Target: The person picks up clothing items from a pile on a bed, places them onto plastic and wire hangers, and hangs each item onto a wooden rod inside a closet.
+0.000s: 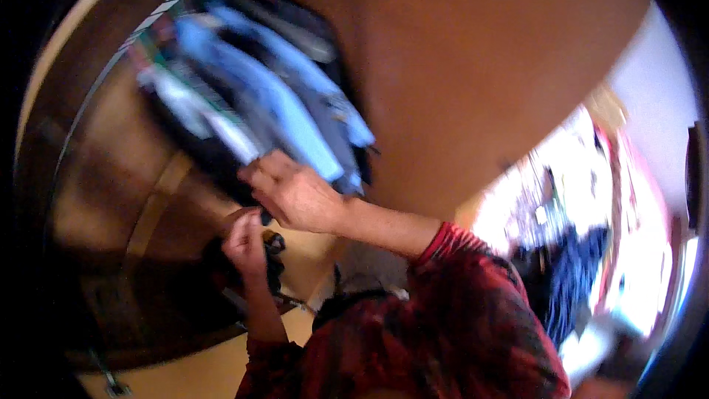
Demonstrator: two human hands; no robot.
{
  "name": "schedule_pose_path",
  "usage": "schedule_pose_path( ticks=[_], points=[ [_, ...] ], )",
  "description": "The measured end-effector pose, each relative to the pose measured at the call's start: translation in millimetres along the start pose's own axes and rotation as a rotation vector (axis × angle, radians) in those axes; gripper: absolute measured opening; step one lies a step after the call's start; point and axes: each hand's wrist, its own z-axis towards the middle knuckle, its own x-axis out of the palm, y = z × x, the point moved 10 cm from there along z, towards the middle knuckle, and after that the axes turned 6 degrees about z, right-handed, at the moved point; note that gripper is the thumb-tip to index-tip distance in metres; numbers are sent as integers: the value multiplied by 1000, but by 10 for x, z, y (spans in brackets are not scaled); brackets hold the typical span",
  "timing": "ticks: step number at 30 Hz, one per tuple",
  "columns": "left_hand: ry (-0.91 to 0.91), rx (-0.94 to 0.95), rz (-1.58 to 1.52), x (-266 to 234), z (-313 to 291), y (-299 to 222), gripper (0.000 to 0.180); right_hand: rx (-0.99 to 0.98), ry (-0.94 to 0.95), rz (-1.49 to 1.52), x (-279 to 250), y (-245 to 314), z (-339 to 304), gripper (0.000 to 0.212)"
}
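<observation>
**Both hands working at a row of hanging clothes**

Fingers first: the right hand (295, 193) has its fingertips curled onto the lower edge of the hanging clothes (258, 92), pinching at a pale blue piece where it meets darker fabric. Just below and to the left, the left hand (247, 240) is clenched around a small dark item (273, 245); blur hides what it is, possibly a clip or a scrap of cloth. The two hands sit very near each other, almost touching.

Out from there, red plaid sleeves (436, 325) run back toward the near edge. The clothes, blue, white and black, hang bunched together in the far left, against a brown wardrobe panel (473, 66).

How far along? By my reading, it's mid-handling: the garments look to be on their rail, none pulled free, one grip set on the hem.

Room to move: open brown panel to the right of the clothes, tan floor (199, 369) below. To the far right, a bright cluttered area (576, 251) lies well apart.
</observation>
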Motion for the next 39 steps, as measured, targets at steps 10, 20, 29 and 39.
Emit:
schedule_pose_path(
  ticks=[10,20,29,39],
  points=[
    [1140,-71,180,2181,-1299,-153,18,1541,786,-209,-205,-29,-5894,15],
    [1888,338,329,3232,-2591,-926,42,1973,318,-189,-3,880,-7232,20],
    [1956,490,245,3788,-2430,-996,41,2082,-536,-279,-181,1075,-7357,18],
    [2010,464,277,4075,-2455,-798,42,1842,-1289,-866,-1806,1510,-7615,13]
  ],
)
